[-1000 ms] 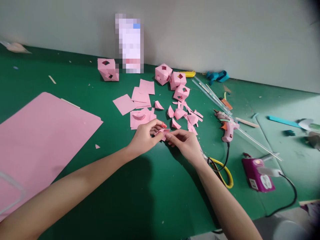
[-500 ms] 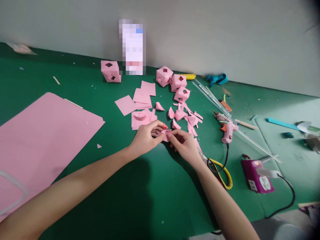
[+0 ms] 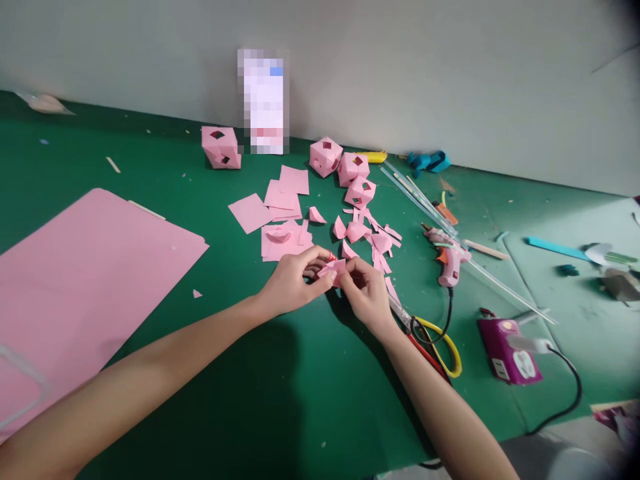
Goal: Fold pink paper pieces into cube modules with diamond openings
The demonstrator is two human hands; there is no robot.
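Between my two hands is a small folded piece of pink paper [image 3: 332,270], raised a little above the green table. My left hand [image 3: 296,279] pinches it from the left between thumb and fingers. From the right, my right hand [image 3: 367,290] grips its edge with thumb and forefinger. Just beyond lie curved pink paper pieces [image 3: 357,231] and narrow offcuts. Flat pink paper squares [image 3: 283,198] overlap to the left of these. Scissors [image 3: 440,340] with yellow and red handles lie partly hidden by my right forearm.
Several folded pink paper shapes with cut-out holes [image 3: 326,157] stand near the wall, by an upright blurred-out phone-like screen [image 3: 266,103]. A large pink sheet [image 3: 100,267] covers the left. At right lie a glue gun [image 3: 453,260], clear glue sticks [image 3: 417,200] and a purple power box [image 3: 507,350].
The small pink paper has turned in my fingers, and a flatter face of it now shows. My right hand has shifted slightly. The whole view has moved a little.
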